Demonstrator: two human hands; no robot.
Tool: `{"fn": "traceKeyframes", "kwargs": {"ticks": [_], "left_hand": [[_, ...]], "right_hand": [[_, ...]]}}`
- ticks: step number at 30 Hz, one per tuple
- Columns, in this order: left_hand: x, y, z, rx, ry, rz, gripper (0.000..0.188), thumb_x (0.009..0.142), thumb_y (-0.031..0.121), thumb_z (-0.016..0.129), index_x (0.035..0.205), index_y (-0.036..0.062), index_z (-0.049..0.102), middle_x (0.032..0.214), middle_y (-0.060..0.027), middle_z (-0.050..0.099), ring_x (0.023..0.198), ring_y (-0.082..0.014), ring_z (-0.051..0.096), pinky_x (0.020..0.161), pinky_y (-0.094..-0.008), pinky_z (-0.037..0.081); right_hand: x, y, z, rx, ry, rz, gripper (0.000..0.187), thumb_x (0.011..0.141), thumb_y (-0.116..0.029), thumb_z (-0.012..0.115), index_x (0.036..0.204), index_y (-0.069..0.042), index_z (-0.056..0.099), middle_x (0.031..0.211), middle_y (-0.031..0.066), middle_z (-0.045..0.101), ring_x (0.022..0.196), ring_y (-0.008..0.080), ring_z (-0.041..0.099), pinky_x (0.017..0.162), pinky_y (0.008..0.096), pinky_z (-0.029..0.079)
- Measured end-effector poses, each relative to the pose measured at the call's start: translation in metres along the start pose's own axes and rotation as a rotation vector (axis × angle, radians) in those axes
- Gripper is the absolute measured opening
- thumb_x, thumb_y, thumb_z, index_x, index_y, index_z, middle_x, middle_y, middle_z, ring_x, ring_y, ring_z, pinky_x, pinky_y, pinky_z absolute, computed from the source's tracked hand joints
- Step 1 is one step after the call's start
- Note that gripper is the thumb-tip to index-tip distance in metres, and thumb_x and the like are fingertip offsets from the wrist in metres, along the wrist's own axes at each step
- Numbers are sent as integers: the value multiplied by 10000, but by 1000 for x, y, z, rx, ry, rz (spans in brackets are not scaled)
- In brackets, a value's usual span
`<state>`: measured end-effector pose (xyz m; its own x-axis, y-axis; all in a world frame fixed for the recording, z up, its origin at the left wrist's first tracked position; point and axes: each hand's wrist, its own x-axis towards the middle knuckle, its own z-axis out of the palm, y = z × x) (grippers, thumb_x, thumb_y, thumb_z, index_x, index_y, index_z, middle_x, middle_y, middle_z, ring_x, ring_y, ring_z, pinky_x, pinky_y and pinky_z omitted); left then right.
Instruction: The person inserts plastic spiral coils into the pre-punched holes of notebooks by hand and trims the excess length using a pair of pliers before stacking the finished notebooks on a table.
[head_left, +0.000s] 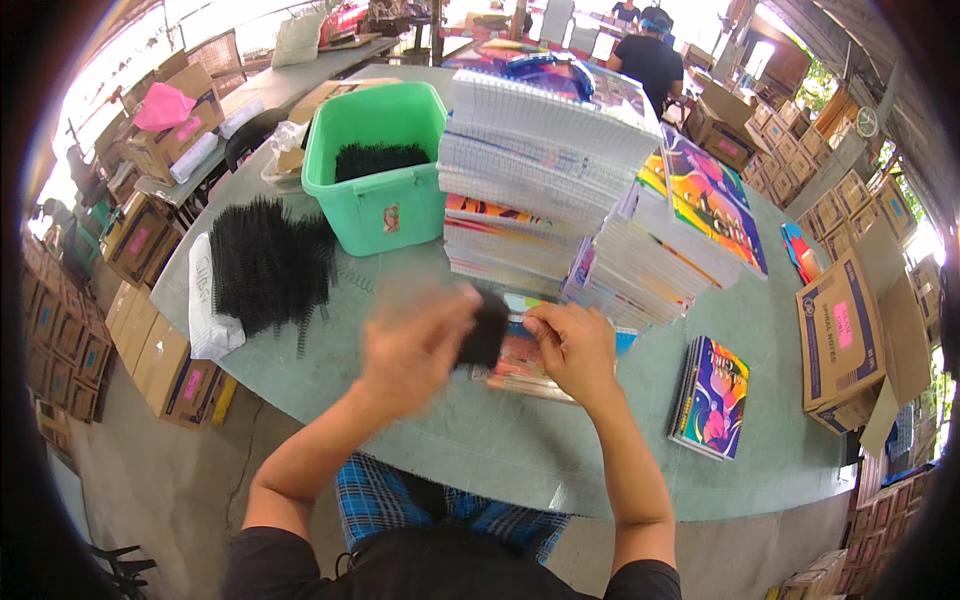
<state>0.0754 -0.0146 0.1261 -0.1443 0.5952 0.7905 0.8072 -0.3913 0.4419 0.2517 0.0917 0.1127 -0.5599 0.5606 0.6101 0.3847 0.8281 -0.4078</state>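
Observation:
In front of me a small stack of notebooks [530, 378] with colourful covers lies on the table. My left hand [415, 345] is over its left side, smeared by motion, so its fingers do not show clearly. A blurred black piece [486, 330] is beside its fingertips; its kind cannot be made out. My right hand [578, 345] is at the stack's right side, thumb and fingers pinched together; whatever they hold is hidden. A heap of black spiral binding coils [268, 265] is at the left, and more black coils [380, 161] sit inside the green bin [390, 217].
Tall piles of unbound notebook pages [550, 150] stand beyond my hands. Bound spiral notebooks [712, 397] lie at the right, near an open cardboard box [845, 340]. A white wrapped bundle [208, 300] edges the coil heap. Another person [648, 62] is at the back.

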Motion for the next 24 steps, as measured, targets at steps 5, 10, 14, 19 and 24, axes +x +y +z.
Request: {"fn": "traceKeyframes", "kwargs": {"ticks": [5, 10, 14, 19, 24], "left_hand": [[2, 5, -2, -20, -64, -61, 331, 652, -49, 724, 959, 65, 680, 871, -91, 567, 803, -200, 572, 659, -281, 465], [20, 5, -5, 149, 103, 129, 322, 693, -1, 686, 994, 108, 658, 846, -92, 556, 726, -256, 570, 616, -350, 461], [-24, -6, 13, -16, -352, -154, 295, 685, 26, 693, 971, 90, 659, 875, -119, 537, 789, -277, 572, 686, -346, 484], [-24, 11, 5, 23, -488, -137, 232, 713, 92, 654, 943, 123, 645, 863, -101, 534, 829, -290, 583, 667, -375, 503], [-5, 10, -19, -13, -473, -128, 264, 706, 67, 669, 966, 98, 646, 912, -110, 576, 818, -303, 578, 703, -374, 486]], "right_hand": [[-1, -6, -2, 3, -11, -24, 75, 817, -170, 640, 846, -106, 668, 670, 52, 606, 604, 245, 547, 566, 350, 379], [-2, -4, -3, -71, 19, 4, 91, 836, -170, 614, 879, -106, 663, 719, 58, 626, 649, 254, 569, 609, 355, 404], [1, -7, 2, -111, 31, -54, 122, 841, -194, 607, 903, -100, 655, 775, 69, 645, 706, 254, 593, 638, 358, 413], [12, -23, 21, -171, -30, -114, 144, 822, -208, 628, 917, -102, 649, 809, 67, 654, 739, 244, 605, 649, 350, 419], [18, -23, 29, -76, 6, 19, 182, 784, -187, 655, 944, -105, 628, 804, 58, 651, 748, 245, 604, 667, 365, 445]]}}
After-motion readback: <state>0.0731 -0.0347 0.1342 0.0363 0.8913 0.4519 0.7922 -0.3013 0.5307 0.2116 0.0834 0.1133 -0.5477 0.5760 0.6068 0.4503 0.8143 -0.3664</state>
